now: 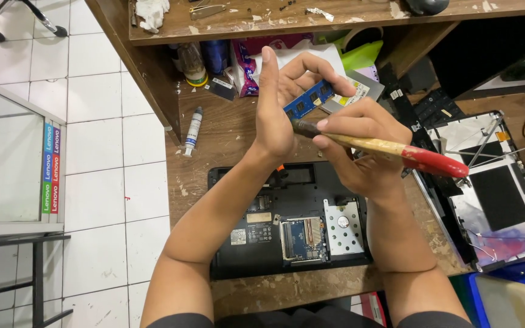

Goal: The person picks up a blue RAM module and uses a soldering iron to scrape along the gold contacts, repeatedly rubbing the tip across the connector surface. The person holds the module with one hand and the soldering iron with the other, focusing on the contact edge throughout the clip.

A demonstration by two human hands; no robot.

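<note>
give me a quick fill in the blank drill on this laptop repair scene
1. The left hand holds a blue ____ memory module.
2. The right hand grips a wooden brush with a ____ handle end.
3. The open black laptop base lies ____ the raised hands.

Missing words: rectangular; red; below

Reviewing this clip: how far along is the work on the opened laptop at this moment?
Done: the black laptop lies bottom-up with its access cover off, the hard drive and memory bay exposed. In hand: the left hand holds a blue memory module while the right hand puts a paintbrush to it. Left: the module is not back in the bay, and the laptop is not closed.
</note>
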